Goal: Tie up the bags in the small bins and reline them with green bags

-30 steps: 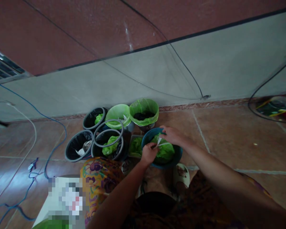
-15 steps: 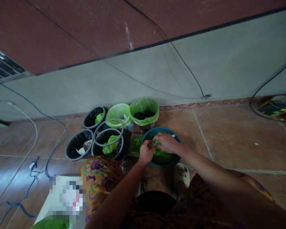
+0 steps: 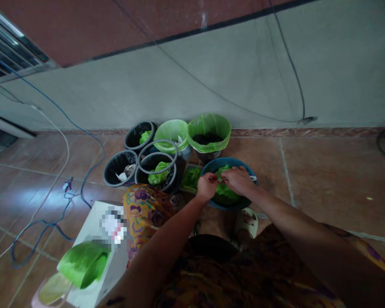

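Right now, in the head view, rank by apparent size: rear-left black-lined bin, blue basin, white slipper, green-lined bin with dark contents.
1. Blue basin
2. Green-lined bin with dark contents
3. Rear-left black-lined bin
4. White slipper

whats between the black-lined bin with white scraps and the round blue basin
Head view: a grey-rimmed bin holding a green bundle, a grey ring over it, then a shallow tray of green stuff.
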### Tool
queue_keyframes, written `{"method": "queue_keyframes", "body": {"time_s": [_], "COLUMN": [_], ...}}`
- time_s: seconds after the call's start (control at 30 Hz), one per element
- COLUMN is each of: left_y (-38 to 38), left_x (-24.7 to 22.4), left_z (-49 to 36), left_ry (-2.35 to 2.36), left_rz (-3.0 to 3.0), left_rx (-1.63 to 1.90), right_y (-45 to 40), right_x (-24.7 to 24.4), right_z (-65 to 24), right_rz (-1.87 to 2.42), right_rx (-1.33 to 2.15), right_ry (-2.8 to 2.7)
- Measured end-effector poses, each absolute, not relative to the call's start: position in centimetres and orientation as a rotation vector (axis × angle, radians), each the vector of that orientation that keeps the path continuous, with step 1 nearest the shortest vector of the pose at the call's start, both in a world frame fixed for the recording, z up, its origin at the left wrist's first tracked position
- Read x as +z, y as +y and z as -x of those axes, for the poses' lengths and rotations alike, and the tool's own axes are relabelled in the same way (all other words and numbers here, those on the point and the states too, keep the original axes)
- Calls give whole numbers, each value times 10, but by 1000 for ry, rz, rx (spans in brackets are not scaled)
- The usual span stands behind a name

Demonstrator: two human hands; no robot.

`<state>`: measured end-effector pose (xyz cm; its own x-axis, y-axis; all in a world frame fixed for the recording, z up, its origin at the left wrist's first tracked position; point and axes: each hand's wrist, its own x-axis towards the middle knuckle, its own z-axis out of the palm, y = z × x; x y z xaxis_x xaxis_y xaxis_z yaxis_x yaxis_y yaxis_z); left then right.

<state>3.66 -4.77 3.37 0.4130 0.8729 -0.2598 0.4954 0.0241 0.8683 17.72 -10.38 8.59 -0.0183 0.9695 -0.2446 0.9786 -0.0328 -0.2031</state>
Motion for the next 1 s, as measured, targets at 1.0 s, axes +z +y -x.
{"method": "queue_keyframes", "body": {"time_s": [1.0], "left_y": [-52], "left_x": [20], "left_z": [-30], "left_ry": [1087], "left_rz": [-1942], "left_rx": [218], "right_y": [-106], "right_x": [83], "right_z": [-185], "right_rz": [-2111], "right_rx": [-481], "right_ry": [1940]}}
